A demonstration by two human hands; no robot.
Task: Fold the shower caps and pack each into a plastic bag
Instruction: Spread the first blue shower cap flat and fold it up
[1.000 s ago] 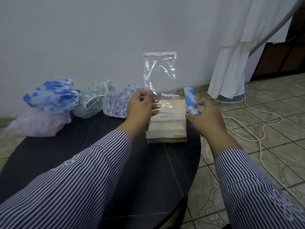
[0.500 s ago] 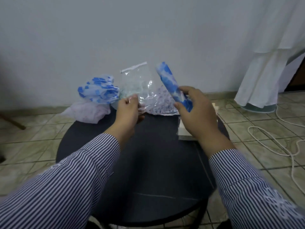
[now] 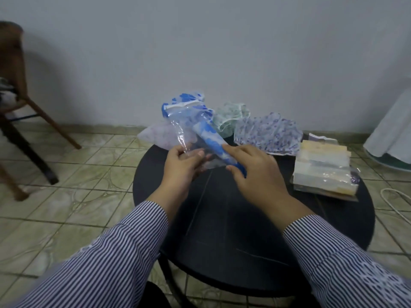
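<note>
- Position: my left hand (image 3: 182,164) pinches the lower end of the clear plastic bag (image 3: 189,130), which I hold up over the far edge of the round black table (image 3: 244,218). My right hand (image 3: 255,172) is curled round the near end of the rolled blue-and-white shower cap (image 3: 209,138).
- The roll points up and away, and its far end appears to lie inside or behind the bag film; I cannot tell which.
- Handling, judged: cap and bag are both very light, thin and limp. The film looks slick and will crumple, so I would grip it at the mouth edge. The roll will likely spring open if released, so I would hold it round its middle.
- Appearance: the cap is a tight narrow roll, white with blue patches; the bag is transparent, creased, with a white strip at its top.
- Further loose caps (image 3: 269,134) lie at the table's far side, and a stack of bags (image 3: 322,170) lies to the right.
</note>
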